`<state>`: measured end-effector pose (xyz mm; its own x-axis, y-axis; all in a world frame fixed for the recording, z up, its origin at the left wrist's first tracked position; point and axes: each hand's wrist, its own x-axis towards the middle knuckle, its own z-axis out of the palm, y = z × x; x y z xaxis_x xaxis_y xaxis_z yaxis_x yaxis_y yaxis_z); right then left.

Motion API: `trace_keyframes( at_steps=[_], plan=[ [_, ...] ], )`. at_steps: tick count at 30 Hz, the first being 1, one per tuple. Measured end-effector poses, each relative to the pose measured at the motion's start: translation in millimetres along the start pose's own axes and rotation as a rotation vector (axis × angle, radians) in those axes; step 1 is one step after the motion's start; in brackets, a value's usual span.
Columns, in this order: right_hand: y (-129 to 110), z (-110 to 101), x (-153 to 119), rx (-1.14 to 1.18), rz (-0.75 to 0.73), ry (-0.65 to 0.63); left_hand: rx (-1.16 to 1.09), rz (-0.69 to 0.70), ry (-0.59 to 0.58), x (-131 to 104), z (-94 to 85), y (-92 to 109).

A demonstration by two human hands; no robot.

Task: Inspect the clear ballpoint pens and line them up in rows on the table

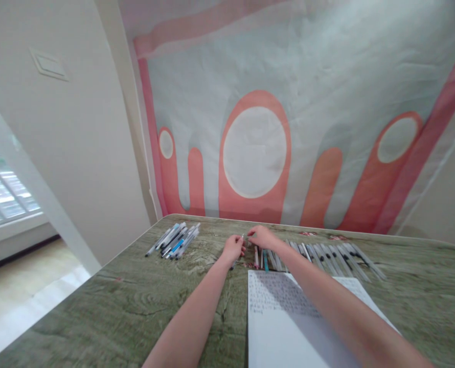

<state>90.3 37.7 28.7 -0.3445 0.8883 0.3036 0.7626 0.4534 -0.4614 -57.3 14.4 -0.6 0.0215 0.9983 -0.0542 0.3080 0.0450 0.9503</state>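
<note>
My left hand is closed round a pen, whose dark lower end shows beneath the fingers. Close to its right, my right hand has its fingers pinched together near the pen's upper end; what they hold, if anything, is too small to tell. Below and right of my right hand, a row of pens lies side by side, partly covered by my right forearm. A loose pile of pens lies to the left, with a bright blue one among them.
A notebook page with handwriting lies at the front, under my right forearm. The wood-patterned table ends at a wall covering with pink shapes. A pale wall with a switch and a window stand at the left.
</note>
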Motion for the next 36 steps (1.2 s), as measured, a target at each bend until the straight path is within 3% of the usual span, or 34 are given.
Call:
trace_keyframes(
  at_steps=[10,15,17,20,23,26,28,32,36],
  plan=[
    [-5.5,-0.3,-41.1,0.053,0.077,0.510,0.152,0.081,0.046,0.0,0.4,-2.5],
    [-3.9,-3.9,-57.2,0.113,0.079,0.633,0.248,0.167,0.153,-4.0,-1.8,4.9],
    [-5.0,-5.9,-64.5,0.122,0.086,0.667,0.293,0.163,0.121,-13.0,-3.0,17.6],
    [-5.6,-12.2,-74.3,0.131,0.105,0.745,0.365,0.227,-0.133,-37.5,-1.1,47.8],
    [0.8,-23.1,-81.7,0.151,0.126,0.879,0.399,0.324,-0.650,-71.1,11.5,76.5],
    [19.0,-36.8,-88.7,0.178,0.185,1.053,0.459,0.384,-0.890,-105.5,32.8,85.9],
    [36.4,-46.3,-94.5,0.188,0.248,1.165,0.518,0.411,-0.849,-126.7,45.2,80.9],
    [71.1,-64.2,-107.5,0.165,0.379,1.349,0.656,0.536,-0.602,-165.1,54.0,62.5],
    [91.1,-82.8,-110.4,0.187,0.457,1.478,0.788,0.623,-0.601,-193.4,55.1,53.7]
  ],
)
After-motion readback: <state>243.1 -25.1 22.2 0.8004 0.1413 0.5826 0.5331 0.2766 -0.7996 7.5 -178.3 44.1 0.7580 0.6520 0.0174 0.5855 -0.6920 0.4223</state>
